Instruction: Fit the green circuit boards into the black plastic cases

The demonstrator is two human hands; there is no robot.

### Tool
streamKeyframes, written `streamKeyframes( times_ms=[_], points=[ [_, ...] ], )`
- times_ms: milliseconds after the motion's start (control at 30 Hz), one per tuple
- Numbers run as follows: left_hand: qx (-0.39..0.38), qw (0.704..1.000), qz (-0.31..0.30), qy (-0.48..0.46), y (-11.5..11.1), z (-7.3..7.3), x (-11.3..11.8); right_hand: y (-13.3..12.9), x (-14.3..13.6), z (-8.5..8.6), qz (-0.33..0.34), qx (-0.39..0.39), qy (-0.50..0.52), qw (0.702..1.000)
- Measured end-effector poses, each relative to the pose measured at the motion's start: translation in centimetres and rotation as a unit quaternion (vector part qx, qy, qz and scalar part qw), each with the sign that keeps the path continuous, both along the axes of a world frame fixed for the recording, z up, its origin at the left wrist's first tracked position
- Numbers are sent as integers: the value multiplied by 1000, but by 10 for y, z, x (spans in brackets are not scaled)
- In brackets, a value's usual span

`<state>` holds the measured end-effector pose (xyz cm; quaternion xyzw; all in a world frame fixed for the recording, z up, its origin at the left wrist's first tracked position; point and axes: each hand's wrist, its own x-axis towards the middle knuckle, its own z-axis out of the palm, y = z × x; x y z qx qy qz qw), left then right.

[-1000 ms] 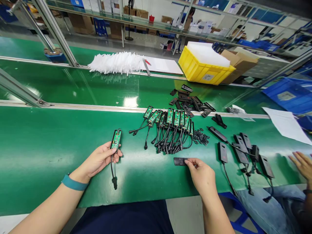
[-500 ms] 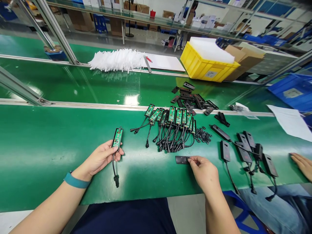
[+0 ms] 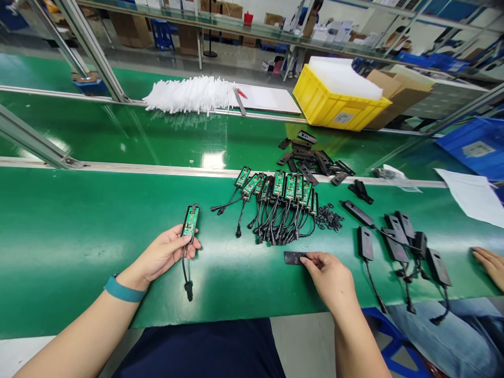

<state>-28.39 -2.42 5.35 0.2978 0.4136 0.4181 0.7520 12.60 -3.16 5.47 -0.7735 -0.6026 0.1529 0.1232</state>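
My left hand [image 3: 173, 249] grips the lower end of a circuit board in a black housing [image 3: 191, 220], its green face up and a short black cable hanging below. In my right hand [image 3: 328, 275] a flat black cover [image 3: 293, 258] is pinched by one end, close above the green table. Between and beyond the hands lies a cluster of open housings with green circuit boards [image 3: 279, 184], their cables pointing toward me. Beside that cluster is a heap of small black parts [image 3: 329, 218]. More black covers [image 3: 307, 155] are piled behind, across the metal rail.
Closed black units with cables [image 3: 365, 244] lie to the right, near a co-worker's hand [image 3: 488, 265]. Farther back stand a yellow crate [image 3: 340, 107], a bundle of white strips [image 3: 189, 95] and a blue bin [image 3: 472, 149]. A metal post [image 3: 92, 50] rises at left.
The view has shifted slightly. Both hands keep nearly the same place and the same hold; the right fingers have slid a little along the cover.
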Motion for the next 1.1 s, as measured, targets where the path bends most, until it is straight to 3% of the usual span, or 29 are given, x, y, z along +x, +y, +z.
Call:
streamKeyframes(
  times_ms=[433,700,900,1100],
  points=[
    [7,1000,-4,8,0,-3,-2,7,10,-1,-8,-90,41,995],
    [6,1000,-7,7,0,-3,-2,3,2,6,-2,-74,-26,997],
    [5,1000,-6,5,-1,-3,-3,7,1,6,-30,-122,-5,992],
    [3,1000,-5,4,0,-2,-2,5,6,2,-26,-109,14,994]
  ],
)
